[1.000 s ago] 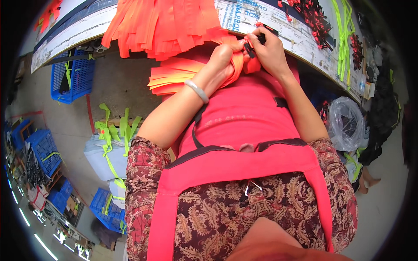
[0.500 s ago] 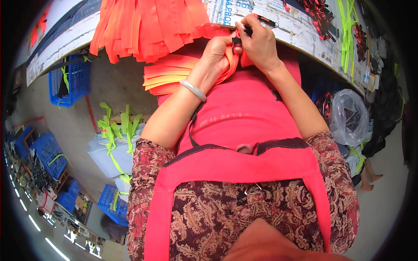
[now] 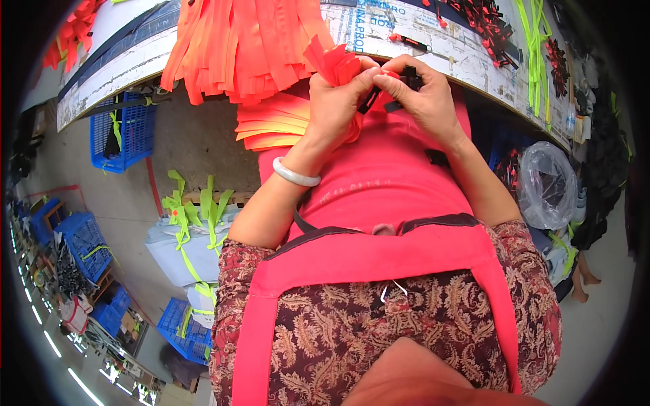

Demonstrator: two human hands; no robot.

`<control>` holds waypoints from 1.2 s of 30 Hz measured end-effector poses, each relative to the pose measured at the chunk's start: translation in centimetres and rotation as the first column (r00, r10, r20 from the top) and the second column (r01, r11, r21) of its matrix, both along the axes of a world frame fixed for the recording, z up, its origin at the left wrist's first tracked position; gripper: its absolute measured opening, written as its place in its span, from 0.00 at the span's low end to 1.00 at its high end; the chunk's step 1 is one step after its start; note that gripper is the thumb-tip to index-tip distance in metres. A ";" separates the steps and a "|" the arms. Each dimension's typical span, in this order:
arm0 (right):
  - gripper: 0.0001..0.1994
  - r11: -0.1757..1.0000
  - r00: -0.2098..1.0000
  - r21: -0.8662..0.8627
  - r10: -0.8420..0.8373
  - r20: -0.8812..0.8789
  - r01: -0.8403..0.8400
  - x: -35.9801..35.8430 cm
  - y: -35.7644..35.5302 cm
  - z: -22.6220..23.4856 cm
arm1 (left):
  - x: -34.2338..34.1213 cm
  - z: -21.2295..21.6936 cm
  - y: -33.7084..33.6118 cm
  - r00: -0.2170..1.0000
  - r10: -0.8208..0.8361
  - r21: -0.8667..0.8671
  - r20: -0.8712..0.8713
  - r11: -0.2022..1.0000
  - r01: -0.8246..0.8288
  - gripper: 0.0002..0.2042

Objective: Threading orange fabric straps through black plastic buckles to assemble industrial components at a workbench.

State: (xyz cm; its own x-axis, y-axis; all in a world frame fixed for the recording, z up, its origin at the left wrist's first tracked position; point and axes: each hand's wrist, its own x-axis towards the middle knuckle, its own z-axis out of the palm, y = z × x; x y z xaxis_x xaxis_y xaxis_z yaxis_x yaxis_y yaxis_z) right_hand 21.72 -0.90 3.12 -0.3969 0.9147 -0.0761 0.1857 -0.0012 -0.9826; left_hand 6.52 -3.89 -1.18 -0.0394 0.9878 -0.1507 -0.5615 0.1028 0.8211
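Both hands are close together at the table's near edge, above my red apron (image 3: pixel 379 162). My left hand (image 3: pixel 332 111) pinches an orange fabric strip (image 3: pixel 335 64), whose folded end stands up above the fingers. My right hand (image 3: pixel 433 101) grips a small black piece (image 3: pixel 411 78), like a buckle or a bit of webbing; the fingers hide its exact shape. Another black bit (image 3: pixel 369 101) shows between the hands. Just left of them, more orange strips (image 3: pixel 274 118) lie fanned on my lap, below a thick bundle of orange strips (image 3: pixel 250 51) hanging over the table edge.
On the worn white table (image 3: pixel 460 57) lie a red-and-black strap piece (image 3: pixel 409 42), a pile of similar pieces (image 3: pixel 491 30) and neon-yellow strips (image 3: pixel 536 68). Blue crates (image 3: pixel 122 135) stand on the floor at left. A clear plastic bag (image 3: pixel 547 183) is at right.
The orange strip's end has come up above my left hand. My right hand has tilted, and the black piece now shows above its fingers. The whole view has shifted slightly.
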 end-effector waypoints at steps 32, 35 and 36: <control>0.07 0.990 0.995 0.095 0.097 0.030 -0.100 -2.9 -0.5 0.8 | -4.4 2.4 -1.5 0.972 -0.056 0.091 -0.226 0.993 0.079 0.04; 0.07 0.938 1.000 0.346 0.026 0.013 -0.029 -3.7 -0.5 0.7 | -4.0 1.5 -2.0 0.912 -0.054 0.191 -0.406 0.971 0.142 0.03; 0.07 0.939 0.999 0.343 0.030 0.014 -0.033 -3.9 -0.4 1.4 | -3.9 0.5 -2.4 0.872 -0.094 0.191 -0.481 0.959 0.208 0.03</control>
State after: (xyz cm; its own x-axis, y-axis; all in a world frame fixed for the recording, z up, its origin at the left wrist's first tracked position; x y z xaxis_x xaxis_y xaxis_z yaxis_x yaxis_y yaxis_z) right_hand 17.80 -1.26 4.49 -0.4263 0.8731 0.2365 0.1885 0.3414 -0.9208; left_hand 2.66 -6.30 -0.64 0.1046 0.9914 0.0785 -0.1041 -0.0676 0.9923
